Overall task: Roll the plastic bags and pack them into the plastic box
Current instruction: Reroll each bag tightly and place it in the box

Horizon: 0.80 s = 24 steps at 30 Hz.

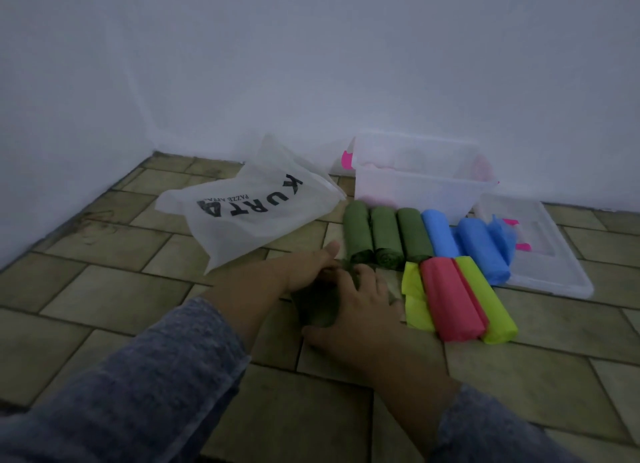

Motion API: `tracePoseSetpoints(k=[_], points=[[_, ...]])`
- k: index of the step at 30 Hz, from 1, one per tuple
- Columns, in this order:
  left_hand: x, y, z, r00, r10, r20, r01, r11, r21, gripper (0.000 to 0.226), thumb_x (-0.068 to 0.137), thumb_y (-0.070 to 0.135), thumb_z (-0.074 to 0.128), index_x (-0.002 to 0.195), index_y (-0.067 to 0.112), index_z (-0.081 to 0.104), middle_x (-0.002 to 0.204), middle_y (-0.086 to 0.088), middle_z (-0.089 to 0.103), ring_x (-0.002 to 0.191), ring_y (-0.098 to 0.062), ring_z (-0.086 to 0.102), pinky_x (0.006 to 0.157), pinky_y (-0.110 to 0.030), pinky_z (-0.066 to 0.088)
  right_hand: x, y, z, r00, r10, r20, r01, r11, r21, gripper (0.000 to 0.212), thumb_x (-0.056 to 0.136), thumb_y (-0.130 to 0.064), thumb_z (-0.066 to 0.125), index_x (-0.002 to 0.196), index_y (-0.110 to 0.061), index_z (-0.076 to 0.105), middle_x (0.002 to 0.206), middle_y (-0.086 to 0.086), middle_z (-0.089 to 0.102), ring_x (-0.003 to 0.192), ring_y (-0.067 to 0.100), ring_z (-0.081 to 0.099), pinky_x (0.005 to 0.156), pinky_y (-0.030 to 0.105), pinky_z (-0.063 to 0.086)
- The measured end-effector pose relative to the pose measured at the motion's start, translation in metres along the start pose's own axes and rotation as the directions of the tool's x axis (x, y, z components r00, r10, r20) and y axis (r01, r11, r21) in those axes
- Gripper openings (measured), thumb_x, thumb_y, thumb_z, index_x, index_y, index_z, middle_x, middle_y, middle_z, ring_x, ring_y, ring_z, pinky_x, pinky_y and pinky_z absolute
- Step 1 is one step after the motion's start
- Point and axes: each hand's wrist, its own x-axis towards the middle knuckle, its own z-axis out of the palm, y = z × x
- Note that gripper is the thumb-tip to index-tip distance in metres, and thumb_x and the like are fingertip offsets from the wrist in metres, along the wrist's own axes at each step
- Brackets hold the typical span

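Note:
A dark green plastic bag (317,308) lies partly rolled on the tiled floor, and both hands press on it. My left hand (310,265) grips its far end and my right hand (360,310) covers its near side. Just beyond stand three rolled green bags (384,236) side by side, then two rolled blue bags (479,246). To the right lie a red roll (450,301) and yellow-green rolls (490,305). The clear plastic box (415,189) stands open against the wall.
A white bag printed KURTA (249,208) lies flat at the left of the rolls. The box's clear lid (554,275) lies on the floor at the right, with pink clips. White walls meet in the corner at the left.

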Motion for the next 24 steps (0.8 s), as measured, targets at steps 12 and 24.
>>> tracePoseSetpoints(k=[12, 24], points=[[0.006, -0.012, 0.01, 0.996, 0.008, 0.086, -0.018, 0.994, 0.111, 0.083, 0.083, 0.074, 0.008, 0.132, 0.026, 0.055, 0.144, 0.002, 0.047, 0.135, -0.022, 0.034, 0.113, -0.041, 0.016, -0.047, 0.006, -0.016, 0.979, -0.169, -0.113, 0.149, 0.975, -0.167, 0.061, 0.056, -0.081, 0.042, 0.099, -0.038, 0.045, 0.11, -0.008, 0.049, 0.114, 0.019, 0.042, 0.077, 0.036, 0.036], [0.001, -0.009, 0.013, 0.999, 0.009, 0.051, -0.02, 0.977, 0.213, 0.074, 0.089, 0.068, 0.012, 0.128, 0.026, 0.06, 0.147, -0.01, 0.041, 0.131, -0.027, 0.039, 0.112, -0.039, 0.024, -0.038, 0.014, -0.017, 0.986, -0.146, 0.082, 0.159, 0.969, -0.189, 0.067, 0.055, -0.087, 0.036, 0.105, -0.041, 0.039, 0.106, -0.006, 0.047, 0.11, 0.021, 0.04, 0.085, 0.041, 0.036]])
